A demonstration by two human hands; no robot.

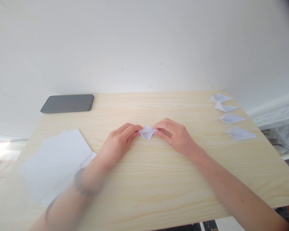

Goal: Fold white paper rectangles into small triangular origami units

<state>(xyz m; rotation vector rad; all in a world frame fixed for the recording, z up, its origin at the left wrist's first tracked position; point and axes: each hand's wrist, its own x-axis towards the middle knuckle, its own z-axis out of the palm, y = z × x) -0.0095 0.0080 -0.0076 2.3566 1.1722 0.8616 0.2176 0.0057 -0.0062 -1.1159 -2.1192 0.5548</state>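
Observation:
A small folded piece of white paper (147, 132) lies at the middle of the light wooden table (159, 186). My left hand (120, 141) pinches its left corner with fingers pressed together. My right hand (174, 134) pinches the right corner the same way. Both hands rest low on the tabletop, fingertips meeting at the paper.
A stack of white sheets (55, 162) lies at the left front. A dark phone (67, 103) lies face down at the back left. Several finished folded paper shapes (231, 118) sit in a row along the right edge. A white wall stands behind the table.

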